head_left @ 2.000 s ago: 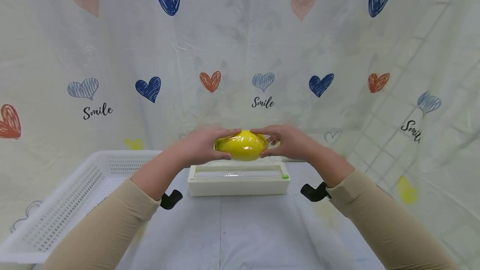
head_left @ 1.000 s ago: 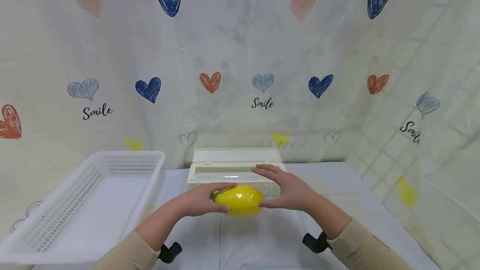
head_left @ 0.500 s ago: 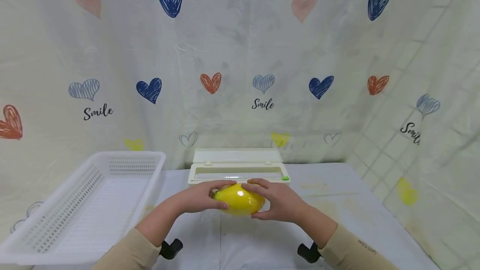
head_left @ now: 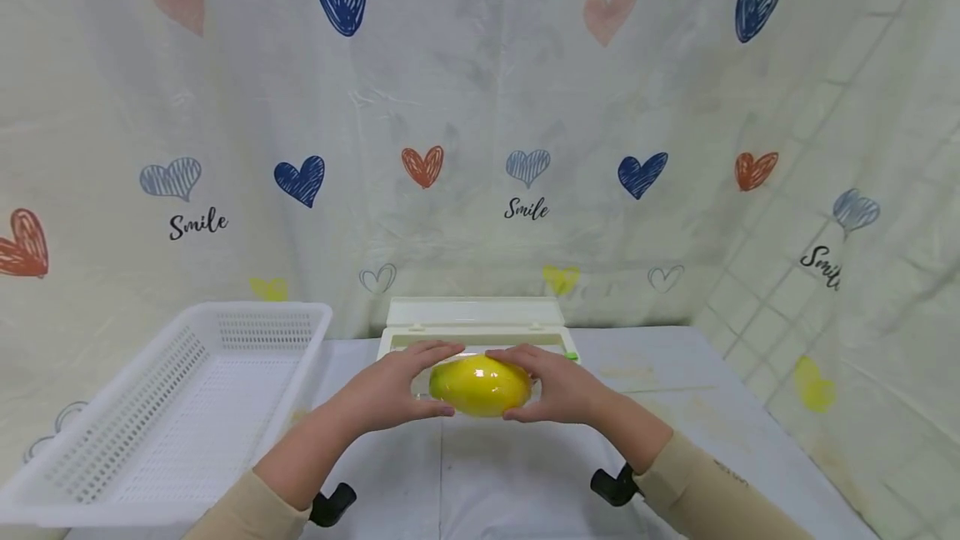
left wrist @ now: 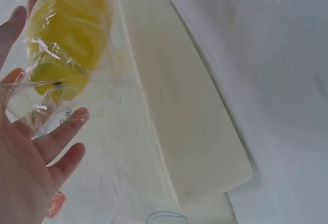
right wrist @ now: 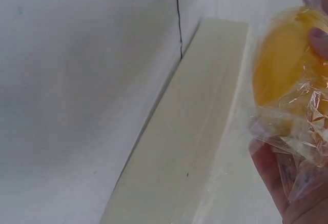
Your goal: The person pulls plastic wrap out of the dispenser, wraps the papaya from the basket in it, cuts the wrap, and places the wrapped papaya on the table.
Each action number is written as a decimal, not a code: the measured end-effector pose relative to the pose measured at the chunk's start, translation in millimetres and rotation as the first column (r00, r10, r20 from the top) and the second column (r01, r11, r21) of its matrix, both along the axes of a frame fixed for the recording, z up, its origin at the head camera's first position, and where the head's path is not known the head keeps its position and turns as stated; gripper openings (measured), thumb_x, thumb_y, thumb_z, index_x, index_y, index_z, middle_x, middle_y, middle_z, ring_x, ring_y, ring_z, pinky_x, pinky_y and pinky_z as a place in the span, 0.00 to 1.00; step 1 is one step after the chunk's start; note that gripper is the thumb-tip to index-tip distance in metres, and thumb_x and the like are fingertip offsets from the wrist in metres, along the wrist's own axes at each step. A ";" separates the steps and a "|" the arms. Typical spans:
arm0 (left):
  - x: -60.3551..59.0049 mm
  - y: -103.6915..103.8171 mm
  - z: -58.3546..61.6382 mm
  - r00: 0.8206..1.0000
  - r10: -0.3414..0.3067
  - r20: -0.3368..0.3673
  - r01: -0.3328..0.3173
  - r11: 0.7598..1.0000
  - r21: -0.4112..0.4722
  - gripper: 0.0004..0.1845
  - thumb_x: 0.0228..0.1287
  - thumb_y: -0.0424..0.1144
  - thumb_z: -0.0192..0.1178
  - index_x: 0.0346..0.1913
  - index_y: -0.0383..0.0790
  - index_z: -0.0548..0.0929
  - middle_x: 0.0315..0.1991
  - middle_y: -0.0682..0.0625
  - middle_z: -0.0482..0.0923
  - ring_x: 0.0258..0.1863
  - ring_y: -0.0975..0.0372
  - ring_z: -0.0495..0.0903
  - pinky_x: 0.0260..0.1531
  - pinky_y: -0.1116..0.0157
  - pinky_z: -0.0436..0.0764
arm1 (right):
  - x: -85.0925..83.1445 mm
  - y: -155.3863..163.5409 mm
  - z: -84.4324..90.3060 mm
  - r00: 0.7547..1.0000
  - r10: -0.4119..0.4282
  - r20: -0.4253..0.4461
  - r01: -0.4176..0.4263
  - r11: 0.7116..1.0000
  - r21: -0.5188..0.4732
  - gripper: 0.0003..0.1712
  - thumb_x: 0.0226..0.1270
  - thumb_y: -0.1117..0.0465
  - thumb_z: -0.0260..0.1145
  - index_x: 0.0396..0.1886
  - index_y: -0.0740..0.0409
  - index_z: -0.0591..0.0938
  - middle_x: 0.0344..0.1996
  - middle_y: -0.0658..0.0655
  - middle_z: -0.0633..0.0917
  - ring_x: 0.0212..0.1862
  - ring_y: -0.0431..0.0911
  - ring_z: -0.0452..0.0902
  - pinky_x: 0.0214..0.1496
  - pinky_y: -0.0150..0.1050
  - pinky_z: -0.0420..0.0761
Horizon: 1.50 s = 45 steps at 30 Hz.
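1 white mesh basket at far L, its near L corner cut off by frame edge; bare tablecloth gives free room to the R. L hand & R hand each cup one end of 1 yellow mango wrapped in cling film, held just above table, in front of 1 cream film dispenser w/ lid up. Dispenser front hidden behind fruit. Wrist views: film crinkled, fingertips partly cropped.
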<state>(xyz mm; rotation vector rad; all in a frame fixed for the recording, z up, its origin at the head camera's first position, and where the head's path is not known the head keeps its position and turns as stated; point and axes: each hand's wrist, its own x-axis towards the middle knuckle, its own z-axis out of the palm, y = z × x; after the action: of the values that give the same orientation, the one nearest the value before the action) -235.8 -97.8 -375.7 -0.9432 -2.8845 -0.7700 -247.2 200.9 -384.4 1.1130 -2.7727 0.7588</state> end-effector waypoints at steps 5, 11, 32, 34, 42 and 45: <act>-3.7 8.0 -2.0 0.976 -0.079 -0.202 0.047 0.986 -0.160 0.44 0.53 0.63 0.71 0.73 0.76 0.62 0.71 0.54 0.66 0.61 0.48 0.72 0.56 0.47 0.76 | -10.0 -1.8 7.0 0.991 -0.004 0.132 0.005 1.000 -0.007 0.45 0.52 0.43 0.78 0.71 0.34 0.70 0.61 0.39 0.76 0.51 0.39 0.76 0.50 0.38 0.81; -9.6 12.0 -7.2 0.969 -0.106 -0.221 0.064 0.980 -0.190 0.45 0.55 0.56 0.72 0.74 0.72 0.61 0.70 0.53 0.67 0.51 0.52 0.80 0.50 0.53 0.81 | -18.7 -3.2 8.2 0.961 0.013 0.277 0.006 0.998 -0.068 0.43 0.54 0.45 0.78 0.70 0.32 0.71 0.64 0.41 0.75 0.49 0.43 0.79 0.46 0.35 0.81; -20.3 7.1 -18.9 0.998 -0.056 -0.017 0.056 0.998 0.010 0.38 0.60 0.54 0.69 0.71 0.76 0.64 0.67 0.56 0.70 0.60 0.58 0.74 0.56 0.52 0.78 | -0.4 4.7 -20.7 0.980 -0.079 -0.184 0.088 0.995 0.042 0.46 0.56 0.48 0.77 0.73 0.35 0.66 0.67 0.47 0.72 0.56 0.46 0.78 0.51 0.44 0.83; -21.6 7.1 -16.4 0.998 -0.055 -0.004 0.055 0.998 0.013 0.39 0.60 0.54 0.69 0.71 0.78 0.63 0.68 0.57 0.69 0.62 0.58 0.73 0.57 0.52 0.77 | -0.5 5.5 -19.7 0.978 -0.066 -0.197 0.067 0.998 0.000 0.44 0.56 0.51 0.78 0.72 0.37 0.69 0.65 0.47 0.74 0.57 0.45 0.77 0.51 0.41 0.83; -27.5 6.7 4.8 0.997 -0.076 0.003 0.076 0.995 0.063 0.39 0.60 0.50 0.71 0.71 0.75 0.64 0.68 0.63 0.68 0.66 0.62 0.69 0.62 0.55 0.73 | -5.4 7.3 4.5 0.979 -0.033 -0.201 0.025 0.999 -0.044 0.43 0.55 0.54 0.78 0.71 0.38 0.71 0.64 0.49 0.75 0.53 0.44 0.79 0.49 0.37 0.83; -30.2 7.2 15.3 0.997 -0.076 -0.006 0.076 0.996 0.042 0.39 0.60 0.50 0.71 0.71 0.75 0.65 0.67 0.63 0.69 0.65 0.63 0.70 0.61 0.58 0.74 | -8.8 8.0 15.2 0.981 -0.033 -0.190 0.027 0.999 -0.031 0.42 0.56 0.54 0.78 0.71 0.38 0.71 0.64 0.49 0.75 0.50 0.42 0.80 0.47 0.36 0.83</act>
<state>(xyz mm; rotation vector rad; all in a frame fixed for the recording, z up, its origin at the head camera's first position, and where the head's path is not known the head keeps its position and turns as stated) -266.0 -90.6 -360.4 -1.0534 -2.8317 -0.8300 -256.1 208.9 -369.2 1.0749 -2.6061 0.6491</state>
